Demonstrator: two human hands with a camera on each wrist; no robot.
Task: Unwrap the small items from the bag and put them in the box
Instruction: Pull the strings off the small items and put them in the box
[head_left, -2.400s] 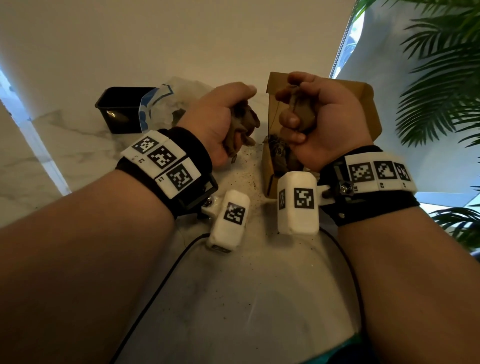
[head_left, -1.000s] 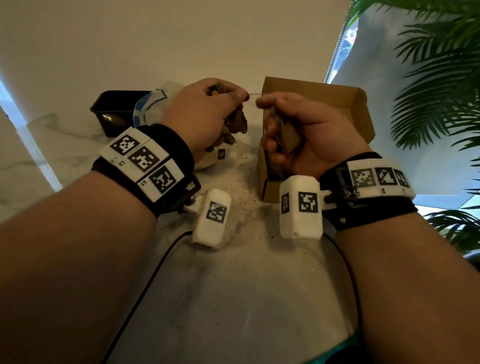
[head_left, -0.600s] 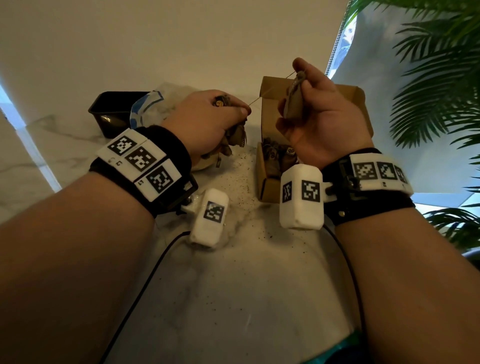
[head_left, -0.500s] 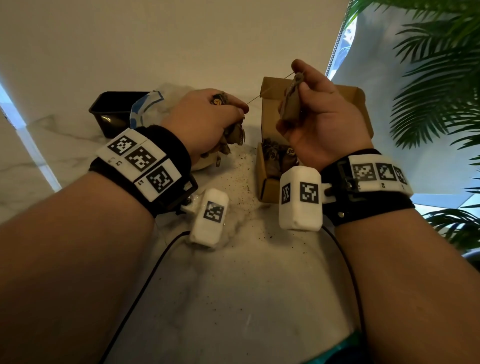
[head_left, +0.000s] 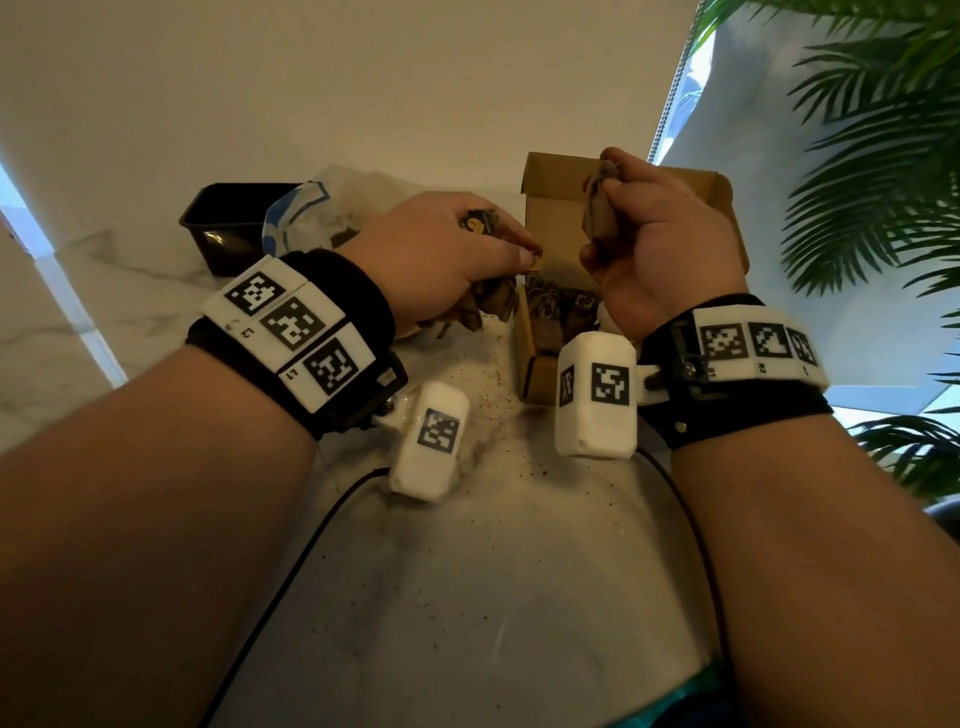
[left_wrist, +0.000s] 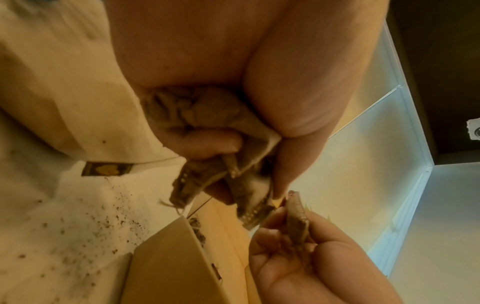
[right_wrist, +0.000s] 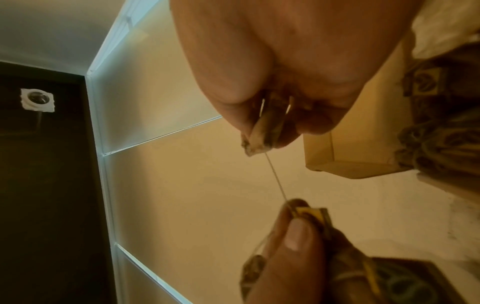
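My right hand grips a small brown tea bag just above the open cardboard box. A thin string runs from that tea bag to a yellow-printed tag. My left hand pinches the tag between thumb and finger. It also holds crumpled brown wrappers in its palm, just left of the box. Several tea bags lie inside the box. The clear plastic bag lies behind my left hand.
A black tray stands at the back left beside the plastic bag. Dark crumbs are scattered on the white marble top in front of the box. A loose tag lies on the table. Palm leaves hang at the right.
My right hand has come down a little with the tea bag, closer to the box. My left hand has moved right and down toward the box, so the string between them is shorter.
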